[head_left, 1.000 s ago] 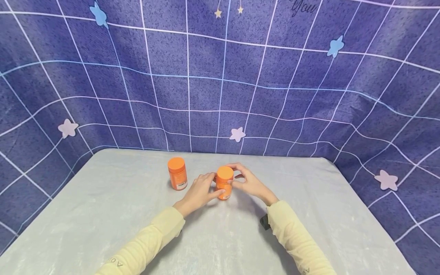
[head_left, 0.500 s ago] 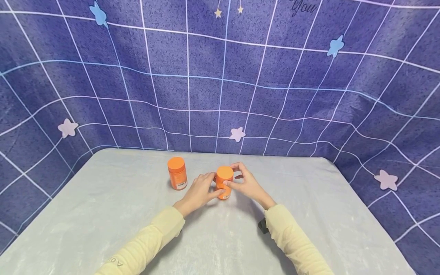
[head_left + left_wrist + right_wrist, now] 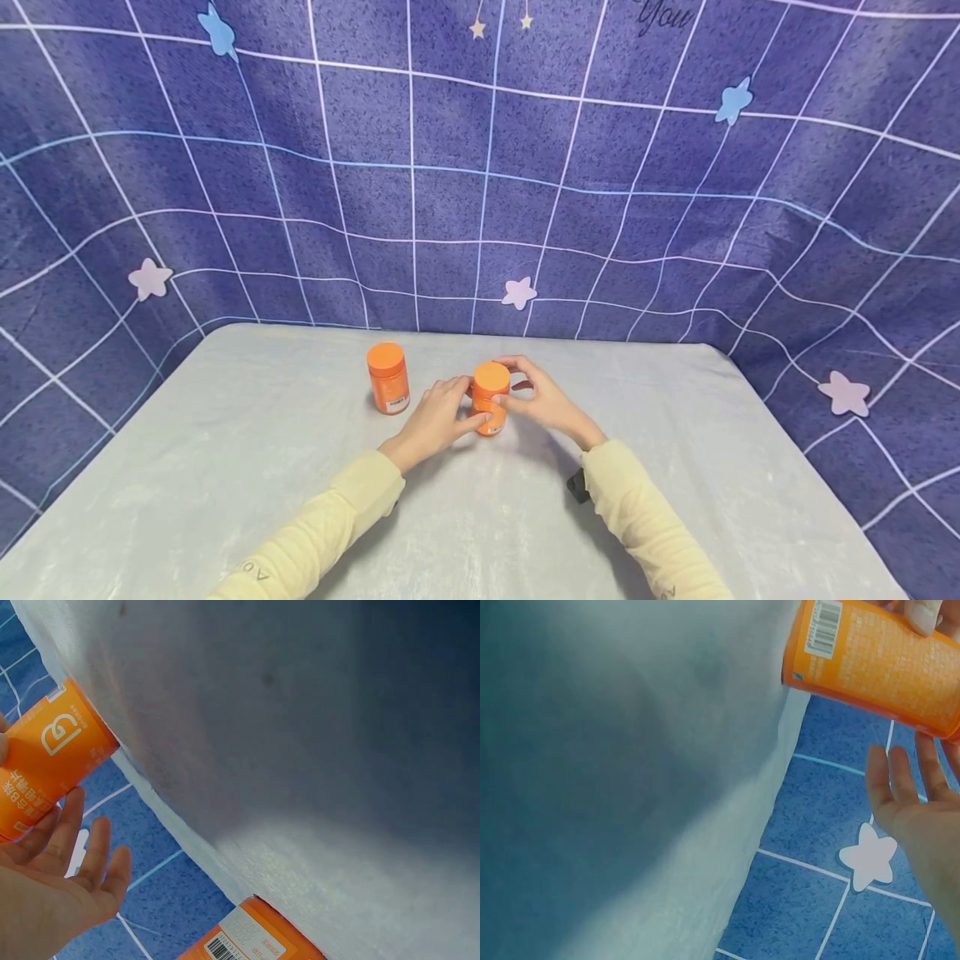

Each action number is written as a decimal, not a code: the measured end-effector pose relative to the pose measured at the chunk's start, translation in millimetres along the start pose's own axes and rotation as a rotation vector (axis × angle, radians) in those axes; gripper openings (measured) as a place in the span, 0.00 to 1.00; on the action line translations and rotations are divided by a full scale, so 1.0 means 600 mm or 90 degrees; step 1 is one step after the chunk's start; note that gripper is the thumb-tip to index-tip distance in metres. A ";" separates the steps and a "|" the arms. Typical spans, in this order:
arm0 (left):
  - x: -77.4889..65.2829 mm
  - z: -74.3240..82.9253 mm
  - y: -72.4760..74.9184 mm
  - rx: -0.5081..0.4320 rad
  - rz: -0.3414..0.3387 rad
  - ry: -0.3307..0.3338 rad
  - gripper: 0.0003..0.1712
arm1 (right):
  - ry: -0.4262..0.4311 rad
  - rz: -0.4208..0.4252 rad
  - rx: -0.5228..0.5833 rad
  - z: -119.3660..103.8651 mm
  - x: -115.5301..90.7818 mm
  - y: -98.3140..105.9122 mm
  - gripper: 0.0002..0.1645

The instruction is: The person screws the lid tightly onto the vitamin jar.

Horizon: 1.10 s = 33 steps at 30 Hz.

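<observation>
An orange pill bottle point(image 3: 489, 423) with an orange screw lid point(image 3: 491, 377) stands upright near the middle of the table. My left hand point(image 3: 433, 421) holds its lower body from the left, thumb across the front. From the right, my right hand point(image 3: 543, 402) grips the bottle high up around the lid, with thumb in front and index finger behind. White lettering shows on the bottle's side point(image 3: 64, 742) in the left wrist view, and a barcode label point(image 3: 824, 628) in the right wrist view. The last fingers of both hands are spread off the bottle.
A second orange pill bottle point(image 3: 389, 387), lid on, stands upright to the left of my left hand. A pale grey cloth covers the table point(image 3: 480, 533). Behind it hangs a blue curtain point(image 3: 450, 200) with white grid lines and stars.
My right hand shifts slightly left with its thumb further across the bottle's front, then swings back to the right. The left hand and both bottles stay in place.
</observation>
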<state>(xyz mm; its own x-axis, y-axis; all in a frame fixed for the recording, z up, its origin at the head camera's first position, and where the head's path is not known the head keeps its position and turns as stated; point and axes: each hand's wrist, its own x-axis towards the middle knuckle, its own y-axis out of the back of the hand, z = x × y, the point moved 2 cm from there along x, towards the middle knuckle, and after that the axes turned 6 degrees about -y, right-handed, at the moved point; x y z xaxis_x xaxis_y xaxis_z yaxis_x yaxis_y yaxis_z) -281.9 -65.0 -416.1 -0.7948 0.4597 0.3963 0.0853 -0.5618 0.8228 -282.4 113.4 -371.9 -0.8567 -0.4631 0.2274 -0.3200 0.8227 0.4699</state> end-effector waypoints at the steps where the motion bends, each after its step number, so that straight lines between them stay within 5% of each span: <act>1: 0.000 0.000 0.000 -0.001 0.000 0.001 0.30 | 0.004 -0.008 0.001 -0.001 0.000 0.001 0.31; 14: 0.000 0.000 -0.001 -0.001 -0.009 0.006 0.31 | 0.017 -0.050 -0.002 0.002 0.004 0.008 0.29; 33: 0.001 -0.002 -0.001 -0.007 -0.014 0.013 0.30 | -0.035 0.042 0.003 0.000 -0.003 0.000 0.25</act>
<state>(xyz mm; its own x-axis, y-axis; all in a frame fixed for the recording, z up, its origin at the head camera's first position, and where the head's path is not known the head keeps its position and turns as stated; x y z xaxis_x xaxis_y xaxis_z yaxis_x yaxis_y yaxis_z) -283.1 -65.4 -416.7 -0.8085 0.4575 0.3702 0.0617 -0.5596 0.8265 -280.7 114.1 -372.6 -0.8970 -0.3886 0.2108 -0.2634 0.8527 0.4511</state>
